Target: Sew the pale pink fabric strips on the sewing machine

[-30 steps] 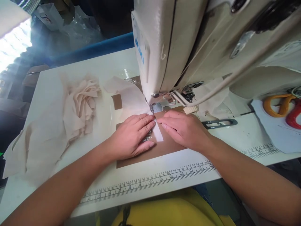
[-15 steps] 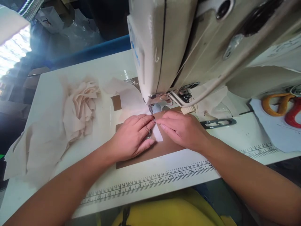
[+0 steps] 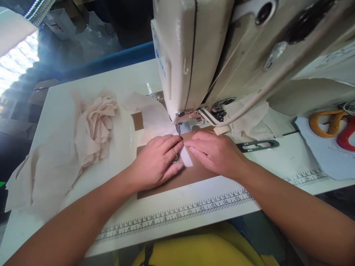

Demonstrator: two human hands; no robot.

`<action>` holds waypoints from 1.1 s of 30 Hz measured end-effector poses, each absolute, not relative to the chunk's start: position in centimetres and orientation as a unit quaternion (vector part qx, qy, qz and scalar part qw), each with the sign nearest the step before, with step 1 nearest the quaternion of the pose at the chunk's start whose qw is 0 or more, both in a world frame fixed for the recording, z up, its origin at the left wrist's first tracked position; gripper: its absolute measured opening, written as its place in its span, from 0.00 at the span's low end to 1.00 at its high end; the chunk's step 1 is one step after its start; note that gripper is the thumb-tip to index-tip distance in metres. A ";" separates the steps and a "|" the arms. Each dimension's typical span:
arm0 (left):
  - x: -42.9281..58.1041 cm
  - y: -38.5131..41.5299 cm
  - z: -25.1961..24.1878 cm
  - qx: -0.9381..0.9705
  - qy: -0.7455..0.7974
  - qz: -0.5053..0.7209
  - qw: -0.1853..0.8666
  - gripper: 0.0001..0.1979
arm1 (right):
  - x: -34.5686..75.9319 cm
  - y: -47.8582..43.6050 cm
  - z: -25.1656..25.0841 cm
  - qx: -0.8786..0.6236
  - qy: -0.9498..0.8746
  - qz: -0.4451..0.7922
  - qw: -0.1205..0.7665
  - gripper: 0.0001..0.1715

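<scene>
Under the head of a sewing machine (image 3: 177, 74) lies a brown flat sheet (image 3: 161, 186). A narrow white strip (image 3: 186, 157) rests on it, between my hands. My left hand (image 3: 158, 159) is laid palm down on the sheet, fingers stretched toward the presser foot, partly covering a dark patterned piece (image 3: 175, 159). From the other side, my right hand (image 3: 212, 151) has thumb and forefinger pinched together at the strip's upper end; what is between them is hidden. A pale thin cloth (image 3: 155, 114) lies just beyond my left fingers, reaching the needle area.
Crumpled beige cloth (image 3: 95, 129) is heaped on the left. Black thread snips (image 3: 259, 145) lie right of my right hand, with orange-handled scissors (image 3: 324, 123) and a red handle (image 3: 346, 136) farther right. A printed ruler (image 3: 177, 216) runs along the table's front edge.
</scene>
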State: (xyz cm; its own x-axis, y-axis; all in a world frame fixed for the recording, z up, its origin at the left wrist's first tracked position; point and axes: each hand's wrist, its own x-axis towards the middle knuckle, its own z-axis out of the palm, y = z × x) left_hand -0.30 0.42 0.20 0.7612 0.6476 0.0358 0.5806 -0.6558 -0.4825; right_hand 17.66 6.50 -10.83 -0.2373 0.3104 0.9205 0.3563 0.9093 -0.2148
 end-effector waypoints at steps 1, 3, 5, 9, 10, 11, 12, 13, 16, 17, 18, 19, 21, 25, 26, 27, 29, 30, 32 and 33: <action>-0.3 0.4 0.2 -0.908 -0.338 0.068 0.238 0.26 | 17.7 6.5 -10.8 -0.211 -0.787 -0.020 0.580 0.16; -0.3 0.4 0.2 -0.909 -0.337 0.065 0.235 0.26 | 17.7 6.4 -10.8 -0.211 -0.788 -0.017 0.578 0.16; -0.2 0.4 0.3 -0.910 -0.336 0.063 0.234 0.26 | 17.7 6.4 -10.8 -0.214 -0.788 -0.016 0.577 0.16; -0.3 0.4 0.4 -0.913 -0.333 0.055 0.228 0.25 | 17.7 6.4 -10.9 -0.217 -0.790 -0.018 0.573 0.16; -0.3 0.4 0.4 -0.914 -0.332 0.053 0.227 0.25 | 17.7 6.4 -10.9 -0.217 -0.791 -0.018 0.572 0.16; -0.3 0.4 0.4 -0.914 -0.332 0.053 0.228 0.25 | 17.7 6.5 -11.0 -0.217 -0.791 -0.018 0.572 0.16; -0.3 0.4 0.4 -0.914 -0.332 0.054 0.229 0.25 | 17.7 6.5 -11.0 -0.217 -0.790 -0.019 0.573 0.16; -0.3 0.4 0.3 -0.913 -0.332 0.056 0.232 0.25 | 17.7 6.5 -11.0 -0.217 -0.790 -0.021 0.573 0.16; -0.2 0.4 0.3 -0.911 -0.333 0.059 0.235 0.25 | 17.7 6.5 -11.1 -0.216 -0.790 -0.024 0.573 0.16; -0.2 0.4 0.3 -0.912 -0.332 0.058 0.234 0.25 | 17.6 6.5 -11.0 -0.215 -0.790 -0.025 0.573 0.16; -0.2 0.4 0.3 -0.912 -0.332 0.057 0.233 0.25 | 17.6 6.5 -11.0 -0.214 -0.790 -0.027 0.574 0.16; -0.2 0.4 0.3 -0.913 -0.331 0.057 0.233 0.25 | 17.6 6.5 -11.0 -0.214 -0.790 -0.030 0.574 0.16; -0.2 0.4 0.3 -0.913 -0.330 0.058 0.233 0.25 | 17.7 6.5 -11.0 -0.216 -0.789 -0.033 0.573 0.16; -0.3 0.4 0.3 -0.913 -0.331 0.055 0.233 0.24 | 17.7 6.4 -10.9 -0.222 -0.792 -0.032 0.568 0.16; -0.3 0.4 0.3 -0.913 -0.331 0.055 0.233 0.24 | 17.7 6.4 -10.9 -0.222 -0.792 -0.033 0.568 0.16; -0.3 0.4 0.3 -0.913 -0.332 0.055 0.233 0.24 | 17.7 6.4 -10.9 -0.222 -0.792 -0.035 0.568 0.16; -0.3 0.4 0.3 -0.912 -0.332 0.056 0.234 0.24 | 17.7 6.4 -10.9 -0.222 -0.792 -0.039 0.568 0.16; -0.3 0.4 0.3 -0.912 -0.332 0.057 0.234 0.24 | 17.7 6.4 -10.8 -0.221 -0.792 -0.039 0.568 0.16; -0.3 0.4 0.3 -0.912 -0.330 0.058 0.236 0.24 | 17.8 6.3 -10.8 -0.221 -0.794 -0.031 0.566 0.16; -0.3 0.4 0.3 -0.912 -0.329 0.060 0.239 0.24 | 17.8 6.2 -10.8 -0.220 -0.794 -0.025 0.566 0.16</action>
